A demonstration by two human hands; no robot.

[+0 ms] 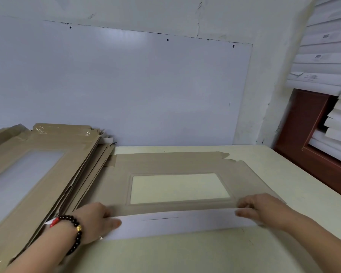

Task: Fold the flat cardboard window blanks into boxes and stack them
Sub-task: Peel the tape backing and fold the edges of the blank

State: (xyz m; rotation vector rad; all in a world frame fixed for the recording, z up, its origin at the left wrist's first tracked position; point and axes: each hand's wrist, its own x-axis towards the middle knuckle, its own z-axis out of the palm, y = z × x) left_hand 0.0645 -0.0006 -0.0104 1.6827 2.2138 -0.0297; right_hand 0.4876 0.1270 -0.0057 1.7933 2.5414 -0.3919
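A flat brown cardboard window blank lies on the pale table, its clear window in the middle. Its near flap is folded up and over, showing a white underside. My left hand, with a bead bracelet on the wrist, grips the flap's left end, thumb on the white face. My right hand grips the flap's right end, fingers curled over its top edge. A slanted pile of flat window blanks lies at the left, beside the blank.
A whiteboard covers the wall behind the table. Stacks of white flat packs fill shelves at the upper right above a dark red wooden frame. The table's right edge runs diagonally near that frame.
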